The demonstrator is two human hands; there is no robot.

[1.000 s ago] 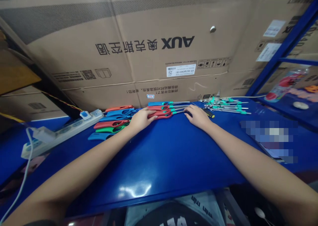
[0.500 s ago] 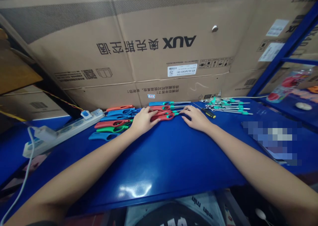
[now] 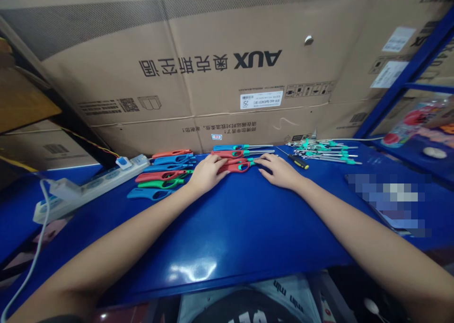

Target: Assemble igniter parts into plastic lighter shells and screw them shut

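Note:
My left hand has its fingers closed around the handle end of a red long-necked lighter lying on the blue table. At the lighter's other end, the bent fingers of my right hand close on its thin neck, whose tip they hide. Just behind lie another red lighter and a blue lighter with green collars and metal necks. Left of my left hand is a row of lighter handles, among them a green handle, a red handle and a blue handle.
A screwdriver and a pile of metal tubes with green ends lie to the right. A power strip runs along the left. Behind stands a large cardboard sheet. A blurred flat item lies at right.

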